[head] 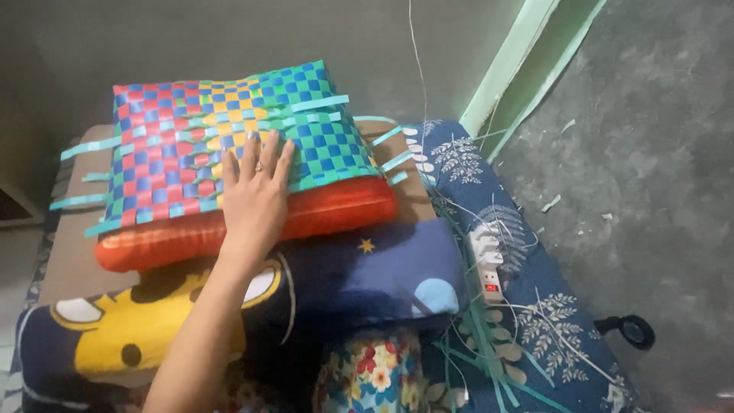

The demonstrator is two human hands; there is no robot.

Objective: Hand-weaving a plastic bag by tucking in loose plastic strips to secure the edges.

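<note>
floral cloth point(375, 375) nearest us; our left hand point(256, 195), fingers spread flat, holding nothing, on woven mat point(222, 138) atop orange cushion point(321, 218); right hand unseen, perhaps below frame.

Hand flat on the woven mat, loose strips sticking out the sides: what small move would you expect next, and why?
Probably a slide of the left hand toward a loose strip to tuck it in. The hand lies flat and open on the woven mat, holding nothing, and several teal strip ends poke out unwoven along both edges. The right hand is not in view.
</note>
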